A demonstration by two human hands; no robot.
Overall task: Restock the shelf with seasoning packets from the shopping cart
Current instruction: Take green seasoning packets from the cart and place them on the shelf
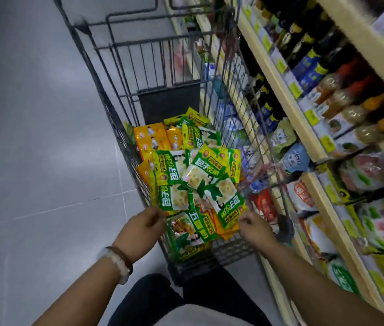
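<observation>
Grey floor tiles point(33, 137) lie to the left. The wire shopping cart point(120, 128) holds a loose heap of seasoning packets point(193, 170), green-and-white ones over orange ones. The left hand point(142, 225), with a bracelet at the wrist, reaches to the pile's near edge, fingers curled; whether it pinches a packet is unclear through blur. The right hand point(253, 225) does likewise. The shelf point(287, 95) of bottles and bags stands right.

One wide-angle camera sits on the person's head and looks forward and steeply down. It takes in both forearms from above at close range, the shopping cart point(186, 142) just ahead, the grey floor point(33, 137) to the left and the shelf point(287, 97) slanting along the right edge.
</observation>
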